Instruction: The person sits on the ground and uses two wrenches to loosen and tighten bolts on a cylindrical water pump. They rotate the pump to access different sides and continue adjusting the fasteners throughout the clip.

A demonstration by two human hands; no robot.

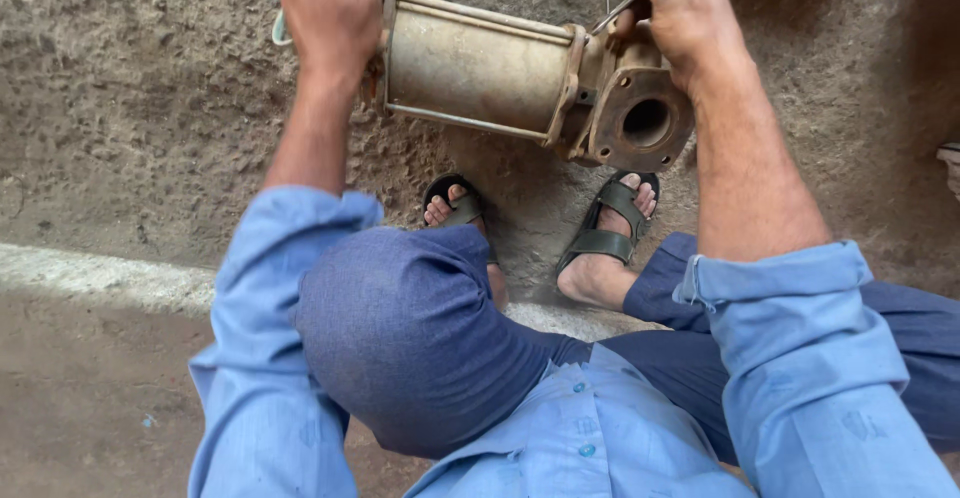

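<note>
A worn metal pump motor [480, 68], cylindrical with long tie rods and a round flanged port [645, 123] at its right end, lies on its side on rough ground. My left hand [330, 13] grips its left end. My right hand [680, 13] rests on the flanged end and holds a thin metal rod-like tool [625, 6] against the housing. What the tool tip touches is hidden by my fingers.
I squat with blue trousers and light blue sleeves; my sandalled feet [610, 233] sit just below the motor. A pale concrete strip [90, 278] runs across the left. A pale object [950, 163] shows at the right edge.
</note>
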